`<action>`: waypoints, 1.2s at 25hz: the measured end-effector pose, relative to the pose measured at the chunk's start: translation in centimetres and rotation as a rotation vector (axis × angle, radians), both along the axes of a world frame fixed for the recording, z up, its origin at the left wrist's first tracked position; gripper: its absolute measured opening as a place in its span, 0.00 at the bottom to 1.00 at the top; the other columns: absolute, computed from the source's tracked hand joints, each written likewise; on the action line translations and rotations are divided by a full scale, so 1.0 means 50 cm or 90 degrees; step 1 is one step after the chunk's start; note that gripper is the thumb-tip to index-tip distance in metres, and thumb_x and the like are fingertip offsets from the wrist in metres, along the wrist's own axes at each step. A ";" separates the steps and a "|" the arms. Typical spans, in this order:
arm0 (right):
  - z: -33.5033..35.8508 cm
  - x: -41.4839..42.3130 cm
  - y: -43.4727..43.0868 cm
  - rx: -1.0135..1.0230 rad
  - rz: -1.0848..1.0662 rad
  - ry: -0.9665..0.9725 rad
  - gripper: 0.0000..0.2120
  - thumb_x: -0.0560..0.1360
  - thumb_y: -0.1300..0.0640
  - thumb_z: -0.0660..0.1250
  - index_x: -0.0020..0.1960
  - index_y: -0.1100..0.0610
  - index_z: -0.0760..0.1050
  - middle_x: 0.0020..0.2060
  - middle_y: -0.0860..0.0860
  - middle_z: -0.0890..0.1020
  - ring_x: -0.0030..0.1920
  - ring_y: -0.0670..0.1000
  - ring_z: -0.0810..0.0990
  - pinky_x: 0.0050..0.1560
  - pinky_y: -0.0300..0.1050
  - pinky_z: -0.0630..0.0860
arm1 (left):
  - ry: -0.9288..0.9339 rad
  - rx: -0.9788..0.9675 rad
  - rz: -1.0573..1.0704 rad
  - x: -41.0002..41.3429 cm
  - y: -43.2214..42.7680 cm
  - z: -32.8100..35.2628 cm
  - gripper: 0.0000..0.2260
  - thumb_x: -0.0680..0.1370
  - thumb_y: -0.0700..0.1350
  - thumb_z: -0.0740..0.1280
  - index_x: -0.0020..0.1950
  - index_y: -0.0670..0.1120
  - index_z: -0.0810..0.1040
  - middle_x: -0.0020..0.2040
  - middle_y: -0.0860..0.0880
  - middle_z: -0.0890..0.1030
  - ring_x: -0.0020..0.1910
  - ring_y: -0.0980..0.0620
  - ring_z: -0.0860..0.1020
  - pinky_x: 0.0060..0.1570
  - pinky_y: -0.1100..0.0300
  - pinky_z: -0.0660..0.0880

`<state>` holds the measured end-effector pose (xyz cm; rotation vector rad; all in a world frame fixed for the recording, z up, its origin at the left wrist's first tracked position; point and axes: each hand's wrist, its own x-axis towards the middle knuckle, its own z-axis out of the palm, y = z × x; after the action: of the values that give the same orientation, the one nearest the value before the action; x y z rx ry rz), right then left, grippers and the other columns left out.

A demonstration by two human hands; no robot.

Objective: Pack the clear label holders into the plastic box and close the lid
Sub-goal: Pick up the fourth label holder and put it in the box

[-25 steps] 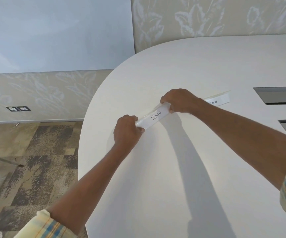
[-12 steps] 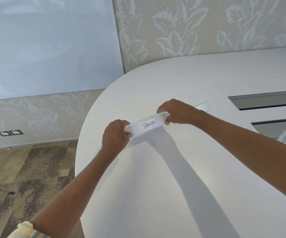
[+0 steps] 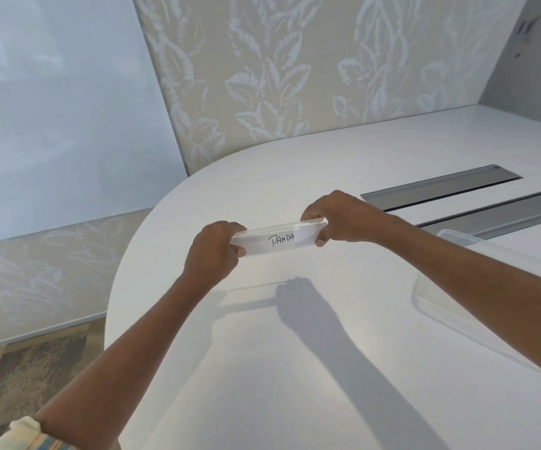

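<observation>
A striped cuff [image 3: 25,431] shows at the bottom left corner, where the left forearm rises over the white surface [image 3: 262,368]. Both arms throw dark shadows on it. The left hand [image 3: 212,251] is closed around the left end of a clear label holder [image 3: 279,237], and the right hand [image 3: 337,216] pinches the right end between thumb and fingers. The holder is held level above the surface, clear of it, with a paper strip inside reading "PANDA". To the right, partly behind the right forearm, a clear plastic box [image 3: 451,310] lies on the surface, its edges faint. Farther back, two grey metal cable hatches [image 3: 438,190] are set into the surface. Behind stand leaf-patterned wallpaper [image 3: 279,76] and a whiteboard [image 3: 61,92].
</observation>
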<state>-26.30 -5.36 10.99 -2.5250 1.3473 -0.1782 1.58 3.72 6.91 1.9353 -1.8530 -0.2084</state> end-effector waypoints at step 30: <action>-0.049 -0.735 0.220 0.021 -0.397 0.071 0.20 0.67 0.51 0.83 0.57 0.51 0.84 0.51 0.48 0.86 0.53 0.54 0.83 0.55 0.54 0.81 | -0.179 0.062 -0.449 -0.755 -0.155 0.006 0.19 0.75 0.43 0.76 0.65 0.53 0.83 0.60 0.46 0.85 0.61 0.41 0.82 0.54 0.52 0.79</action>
<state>-63.08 5.65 8.52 -2.0319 2.1239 -0.1344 -36.19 -4.01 7.23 1.3377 -2.7036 -0.2533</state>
